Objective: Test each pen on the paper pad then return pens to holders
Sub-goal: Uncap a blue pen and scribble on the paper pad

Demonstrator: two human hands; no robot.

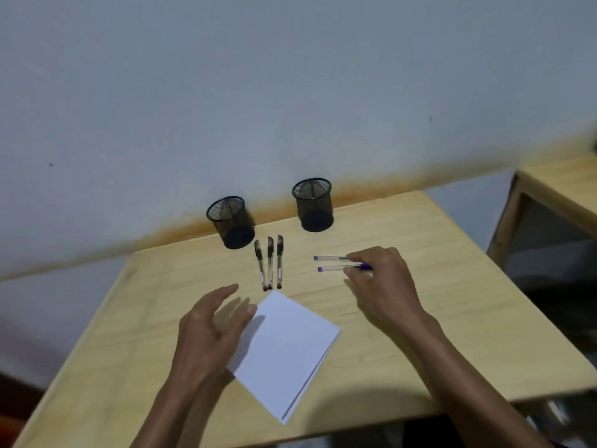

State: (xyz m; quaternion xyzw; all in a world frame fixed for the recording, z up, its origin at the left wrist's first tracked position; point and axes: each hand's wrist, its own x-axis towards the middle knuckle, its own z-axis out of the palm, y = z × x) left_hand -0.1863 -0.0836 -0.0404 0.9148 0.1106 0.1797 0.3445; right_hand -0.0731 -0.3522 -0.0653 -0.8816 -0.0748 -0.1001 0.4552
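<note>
Bench: one pale wooden bench (420,334) in front of me, set against a grey wall (226,92).
Holders: two black mesh holders. The left holder (230,222) and the right holder (313,204) stand upright near the bench's far edge, well apart from each other. I see no pen sticking out of either.
Black pens: three black pens (270,263) lie side by side between the holders and the pad, caps pointing away from me, close together and roughly parallel.
Purple pens: two purple pens (332,263) lie one beside the other to the right of the black ones, their ends pointing left.
Paper pad: one white paper pad (284,350), turned at an angle, lies flat in the middle of the bench just on my side of the black pens. The page looks blank.
My left hand: my left hand (211,331) is spread, fingers apart, holding nothing, over the pad's left corner; whether it touches the paper I cannot tell.
My right hand: my right hand (381,282) is over the right ends of the two purple pens, fingertips curled onto them; whether it grips one I cannot tell.
</note>
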